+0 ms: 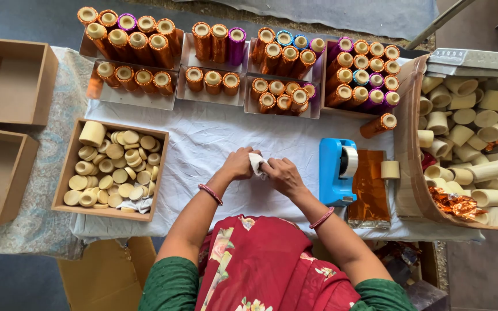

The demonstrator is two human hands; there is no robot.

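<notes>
Both hands meet at the middle of the desk (203, 144), which is covered by a white cloth. The left hand (238, 163) and the right hand (283, 175) are closed together on a small white scrap (256, 163), pinched between the fingers of both just above the cloth; what the scrap is made of cannot be told. Just right of the right hand stands a blue tape dispenser (336, 171), with a stack of orange foil sheets (369, 187) beside it and a short cream tube (389, 169) touching the foil's upper right corner. One orange-wrapped tube (379, 124) lies tilted above the foil. Left of the hands, well apart, a wooden box (67, 175) holds cream discs (110, 170). Along the far edge, trays (139, 99) carry rows of tubes wrapped in orange, purple and blue. At the right a large carton (406, 132) is full of bare cream tubes. Two empty boxes (7, 80) sit at the far left.
</notes>
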